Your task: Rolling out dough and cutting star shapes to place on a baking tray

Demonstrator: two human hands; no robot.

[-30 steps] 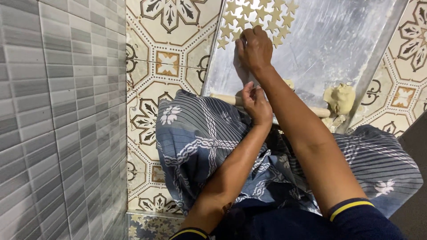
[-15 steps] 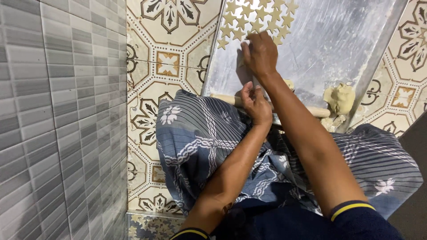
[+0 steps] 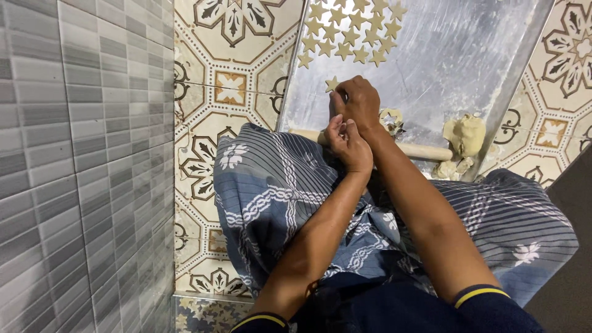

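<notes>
Near the top middle of the frame, the right hand (image 3: 361, 102) is setting a small dough star (image 3: 333, 83) on the metal tray (image 3: 468, 49) with closed fingers, so it should be going down gently, while the left hand (image 3: 348, 145), fingers curled, is helping.

Patterned tile floor (image 3: 240, 92) carried a floured metal sheet (image 3: 456, 55). On the sheet lay a cluster of star-shaped dough cutouts (image 3: 351, 31), one separate star (image 3: 332, 83), a wooden rolling pin (image 3: 425, 151) and a dough lump (image 3: 465, 134).
</notes>
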